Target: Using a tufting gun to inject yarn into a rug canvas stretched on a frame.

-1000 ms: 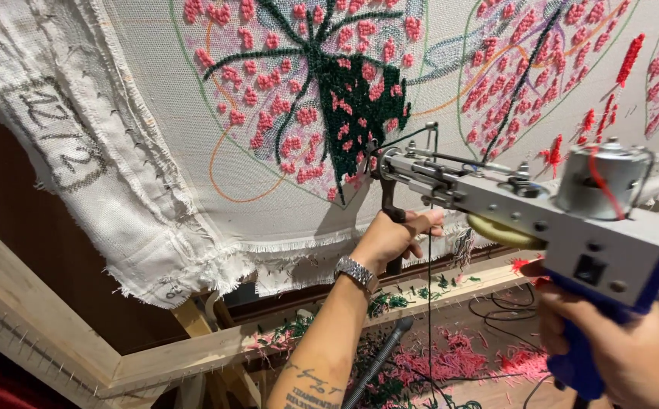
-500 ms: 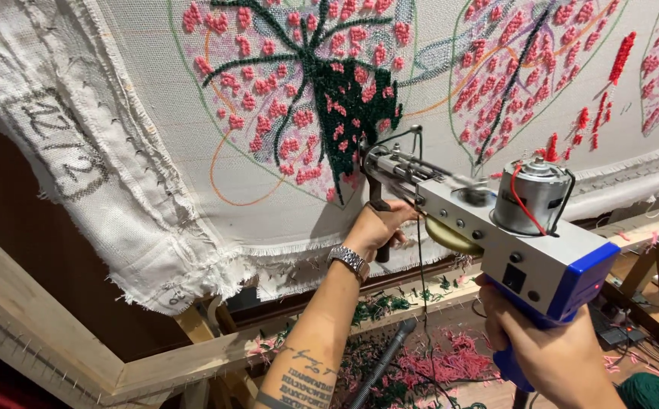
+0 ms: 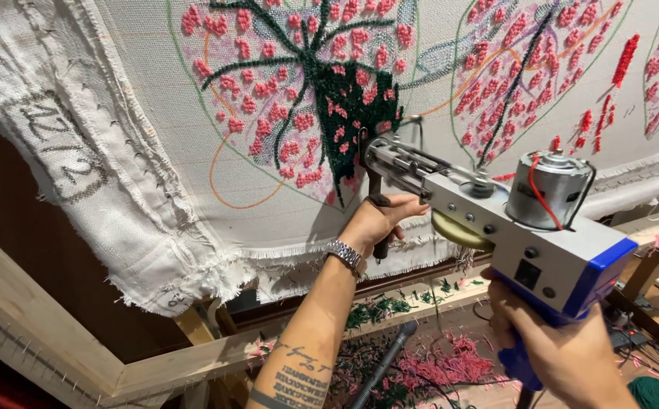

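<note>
- Silver tufting gun (image 3: 496, 220), blue grip: right hand (image 3: 564, 352) holds it tight.
- Left hand (image 3: 375, 220) closed around its front handle, at the cloth (image 3: 140, 182), near the lower edge.

A rug-making workshop: backing cloth (image 3: 155, 204) stretched on a wooden frame (image 3: 57, 341), tufting gun (image 3: 511, 220), yarn scraps (image 3: 435, 367) below.

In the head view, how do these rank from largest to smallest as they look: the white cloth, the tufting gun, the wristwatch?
1. White cloth, filling most of the view.
2. Tufting gun, held by both hands; it is nearer the camera, so it looks bigger than it really is.
3. Wristwatch on the left wrist, clearly smallest.
</note>
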